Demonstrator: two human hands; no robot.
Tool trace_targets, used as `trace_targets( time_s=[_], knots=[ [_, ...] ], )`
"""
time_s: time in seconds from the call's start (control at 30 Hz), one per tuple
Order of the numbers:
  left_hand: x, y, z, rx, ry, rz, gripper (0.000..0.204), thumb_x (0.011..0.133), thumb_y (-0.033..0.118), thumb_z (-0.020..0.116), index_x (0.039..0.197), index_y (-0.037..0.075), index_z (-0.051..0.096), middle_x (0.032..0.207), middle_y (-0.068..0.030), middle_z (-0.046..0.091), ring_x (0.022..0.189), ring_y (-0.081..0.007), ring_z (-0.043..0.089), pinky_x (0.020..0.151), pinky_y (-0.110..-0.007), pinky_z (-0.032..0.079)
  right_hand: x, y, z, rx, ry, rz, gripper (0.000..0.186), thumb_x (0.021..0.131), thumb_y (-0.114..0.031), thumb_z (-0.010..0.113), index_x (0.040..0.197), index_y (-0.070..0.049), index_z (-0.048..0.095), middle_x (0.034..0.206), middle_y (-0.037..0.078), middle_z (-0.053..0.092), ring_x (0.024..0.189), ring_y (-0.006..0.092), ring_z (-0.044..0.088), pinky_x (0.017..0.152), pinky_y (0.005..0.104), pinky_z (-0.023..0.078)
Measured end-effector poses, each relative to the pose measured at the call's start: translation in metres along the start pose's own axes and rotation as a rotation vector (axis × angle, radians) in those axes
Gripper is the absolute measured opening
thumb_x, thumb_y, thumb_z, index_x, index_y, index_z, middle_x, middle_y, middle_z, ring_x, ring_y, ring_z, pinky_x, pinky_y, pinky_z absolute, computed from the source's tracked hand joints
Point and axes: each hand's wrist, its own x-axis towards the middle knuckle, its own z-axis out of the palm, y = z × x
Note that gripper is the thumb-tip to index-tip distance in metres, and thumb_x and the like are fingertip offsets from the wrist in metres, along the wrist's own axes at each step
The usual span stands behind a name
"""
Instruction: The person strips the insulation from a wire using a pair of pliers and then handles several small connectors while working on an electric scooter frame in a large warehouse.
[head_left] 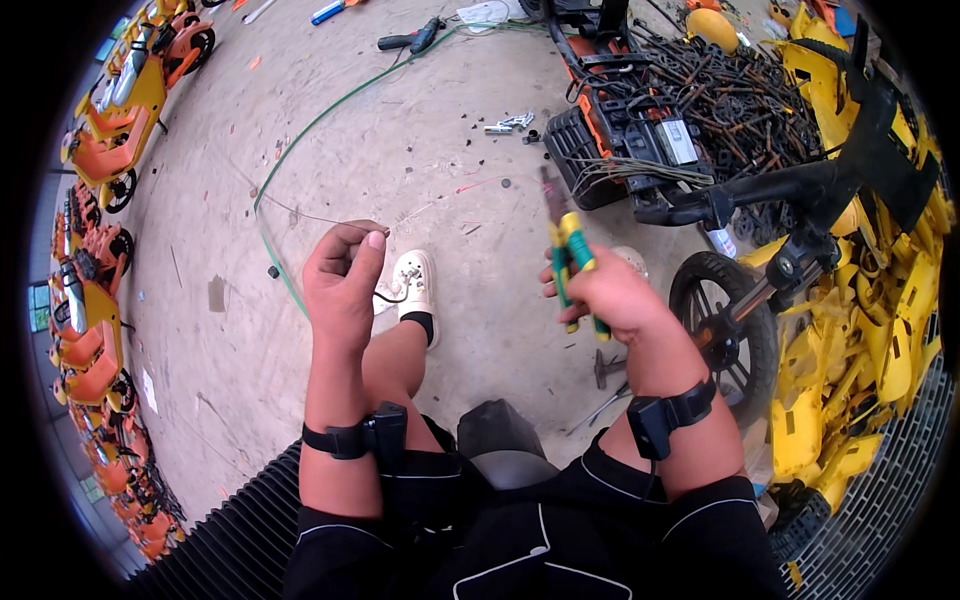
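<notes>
Raised in front of me, my left hand [345, 275] pinches a thin wire [305, 215] between thumb and fingers. The wire trails off to the left, and a dark curled length [395, 296] shows beneath the hand. My right hand [612, 292] is wrapped round pliers [574, 248] with green and yellow handles, their dark jaws pointing away from me. Whether the jaws are parted or closed cannot be told. A two-wheeler [700, 200] with a black frame stands beside the right hand, its front wheel [735, 320] to the right of that wrist.
A green hose [325, 120] curves across the floor near a cordless drill [412, 40]. Small metal parts [513, 124] lie ahead. Dark rusty parts [745, 95] and yellow panels [850, 390] are heaped right. Orange and yellow two-wheelers [110, 150] line the left. A hammer [604, 369] lies below the pliers.
</notes>
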Motion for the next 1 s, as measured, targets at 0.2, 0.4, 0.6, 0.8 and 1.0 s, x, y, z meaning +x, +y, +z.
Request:
trace_targets(
  time_s=[0.2, 0.4, 0.6, 0.8, 1.0],
  knots=[
    [-0.001, 0.001, 0.024, -0.108, 0.013, -0.058, 0.016, 0.095, 0.015, 0.064, 0.1, 0.0, 0.064, 0.066, 0.0067, 0.045, 0.052, -0.0019, 0.031, 0.047, -0.021, 0.022, -0.003, 0.014, 0.017, 0.011, -0.337, 0.098, 0.061, 0.08, 0.006, 0.052, 0.14, -0.004, 0.042, 0.13, 0.013, 0.055, 0.118, 0.0246, 0.056, 0.084, 0.0397, 0.059],
    [0.0, 0.004, 0.035, -0.129, -0.072, -0.117, 0.017, 0.095, 0.016, 0.064, 0.099, 0.0, 0.063, 0.066, 0.0061, 0.045, 0.052, -0.0024, 0.031, 0.047, -0.022, 0.023, -0.008, 0.004, 0.019, 0.152, -0.463, 0.05, 0.069, 0.078, 0.009, 0.053, 0.145, -0.004, 0.038, 0.135, 0.017, 0.051, 0.124, 0.0294, 0.053, 0.089, 0.0412, 0.057],
    [0.003, 0.006, 0.033, -0.102, -0.143, -0.19, 0.016, 0.095, 0.015, 0.065, 0.1, 0.0, 0.065, 0.076, 0.0059, 0.053, 0.063, -0.0014, 0.039, 0.055, -0.02, 0.03, -0.006, -0.003, 0.012, 0.225, -0.459, -0.073, 0.07, 0.076, 0.011, 0.056, 0.143, 0.0, 0.039, 0.133, 0.019, 0.052, 0.123, 0.0317, 0.054, 0.089, 0.0415, 0.058],
    [0.002, 0.007, 0.039, -0.036, -0.196, -0.199, 0.015, 0.094, 0.014, 0.065, 0.1, -0.001, 0.065, 0.077, 0.0058, 0.056, 0.068, -0.0011, 0.043, 0.06, -0.019, 0.035, -0.003, -0.004, 0.005, 0.258, -0.435, -0.067, 0.071, 0.075, 0.012, 0.059, 0.142, 0.0, 0.04, 0.13, 0.019, 0.053, 0.121, 0.0307, 0.055, 0.087, 0.0407, 0.059],
    [0.0, 0.007, 0.041, 0.008, -0.193, -0.202, 0.014, 0.094, 0.013, 0.065, 0.099, -0.001, 0.065, 0.076, 0.0057, 0.056, 0.068, -0.0013, 0.044, 0.061, -0.02, 0.036, -0.004, -0.004, 0.007, 0.224, -0.425, -0.085, 0.071, 0.073, 0.013, 0.059, 0.141, 0.0, 0.042, 0.125, 0.017, 0.055, 0.117, 0.0289, 0.056, 0.085, 0.0386, 0.059]
  ],
)
